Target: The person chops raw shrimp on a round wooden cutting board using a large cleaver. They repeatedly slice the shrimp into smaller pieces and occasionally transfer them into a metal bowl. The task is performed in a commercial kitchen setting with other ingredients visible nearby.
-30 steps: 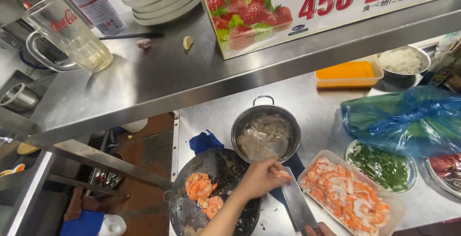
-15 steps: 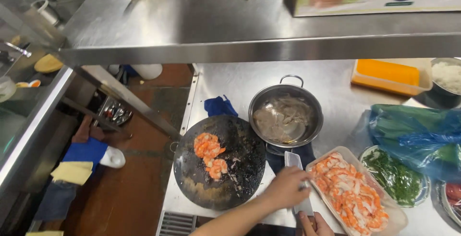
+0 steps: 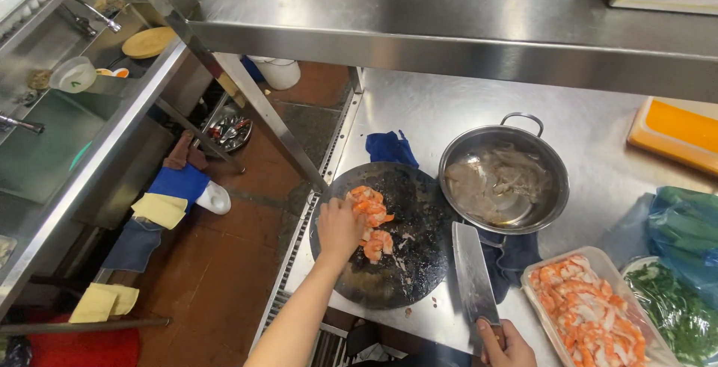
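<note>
Stainless steel worktop beneath a stainless overhead shelf on a slanted steel post. Reddish-brown tiled floor at left. Steel sink unit along the left edge. Steel surfaces show glare
</note>
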